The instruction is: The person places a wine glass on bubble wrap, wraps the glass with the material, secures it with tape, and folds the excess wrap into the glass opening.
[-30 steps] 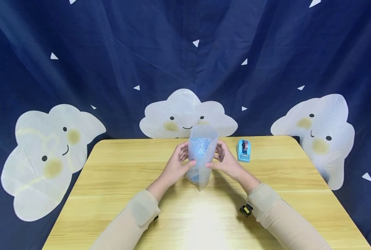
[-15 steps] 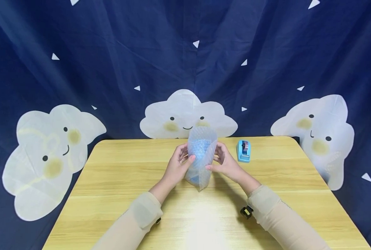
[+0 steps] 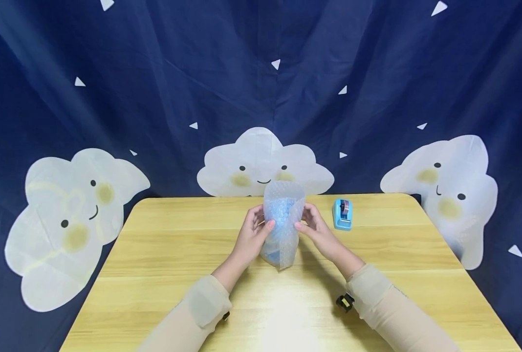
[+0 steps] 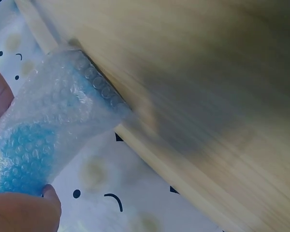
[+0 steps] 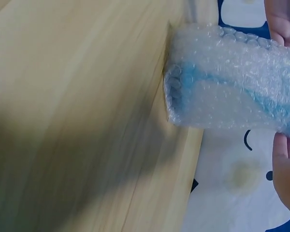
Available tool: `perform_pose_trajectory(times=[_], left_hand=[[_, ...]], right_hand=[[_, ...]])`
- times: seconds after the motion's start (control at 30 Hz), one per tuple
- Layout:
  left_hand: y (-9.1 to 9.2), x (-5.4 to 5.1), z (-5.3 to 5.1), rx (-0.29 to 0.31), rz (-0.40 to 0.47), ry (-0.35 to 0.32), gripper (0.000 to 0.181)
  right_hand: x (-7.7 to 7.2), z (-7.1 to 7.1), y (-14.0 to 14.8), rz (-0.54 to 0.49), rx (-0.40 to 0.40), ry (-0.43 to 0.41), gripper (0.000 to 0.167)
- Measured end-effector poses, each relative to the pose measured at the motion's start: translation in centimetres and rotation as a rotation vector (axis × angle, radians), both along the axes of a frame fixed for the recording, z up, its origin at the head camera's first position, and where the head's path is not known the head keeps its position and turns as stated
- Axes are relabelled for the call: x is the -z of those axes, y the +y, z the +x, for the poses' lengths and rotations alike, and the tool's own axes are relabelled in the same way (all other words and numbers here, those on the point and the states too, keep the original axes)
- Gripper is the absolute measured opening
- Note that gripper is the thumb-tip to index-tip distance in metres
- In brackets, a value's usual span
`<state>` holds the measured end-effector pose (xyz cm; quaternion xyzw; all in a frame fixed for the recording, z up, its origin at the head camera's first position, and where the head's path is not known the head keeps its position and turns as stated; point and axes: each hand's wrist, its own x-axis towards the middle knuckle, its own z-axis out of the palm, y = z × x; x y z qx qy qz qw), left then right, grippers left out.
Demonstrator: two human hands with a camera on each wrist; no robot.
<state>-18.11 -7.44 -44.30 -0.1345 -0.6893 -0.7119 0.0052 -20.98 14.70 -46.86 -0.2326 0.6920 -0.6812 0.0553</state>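
Note:
A bubble-wrapped bundle (image 3: 283,242) stands nearly upright at the middle of the table in the head view. Through the clear wrap shows something blue (image 3: 280,208), its exact kind hidden. My left hand (image 3: 250,235) grips the bundle from the left, thumb on the near face and fingers round the side. From the right, my right hand (image 3: 320,234) holds it likewise, its thumb by the overlapping edge of the wrap. The wrist views show the bubble wrap (image 4: 63,101) closely, with blue patches inside and a folded lower end (image 5: 174,92) by the wooden surface.
A light blue tape dispenser (image 3: 342,215) with a roll in it stands at the back right of the wooden table (image 3: 164,244). Behind the table's far edge hangs a dark blue curtain (image 3: 226,73) with white clouds.
My right thumb has shifted slightly up and inward on the wrap. The left thumb sits a little higher than a second ago. The bundle stays between both hands.

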Motion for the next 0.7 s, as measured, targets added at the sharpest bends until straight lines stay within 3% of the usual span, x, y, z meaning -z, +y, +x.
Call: perform_pose_trajectory(times=[0.17,0.23,0.43,0.47,0.67,0.7], left_hand=[[0.3,1.8,-0.9,-0.009,0.003,0.007,0.055],[0.4,2.0,-0.9,-0.013,-0.012,0.007,0.057],[0.7,2.0,-0.4,-0.041,-0.138,0.004,0.078],[0.8,1.4,-0.1,-0.046,-0.151,-0.004,0.081],[1.5,1.0,0.0,-0.129,-0.179,-0.053,0.078],[1.6,1.5,-0.3,-0.147,-0.182,-0.06,0.077]], right_hand=[[-0.3,0.2,-0.5,-0.021,0.056,-0.042,0.049],[-0.5,0.4,-0.8,-0.027,0.082,-0.069,0.048],[-0.9,0.8,-1.6,-0.055,0.136,-0.105,0.047],[-0.9,0.8,-1.7,-0.056,0.143,-0.107,0.047],[-1.1,1.0,-2.0,-0.068,0.143,-0.134,0.048],[-1.1,1.0,-2.0,-0.07,0.138,-0.138,0.048]])
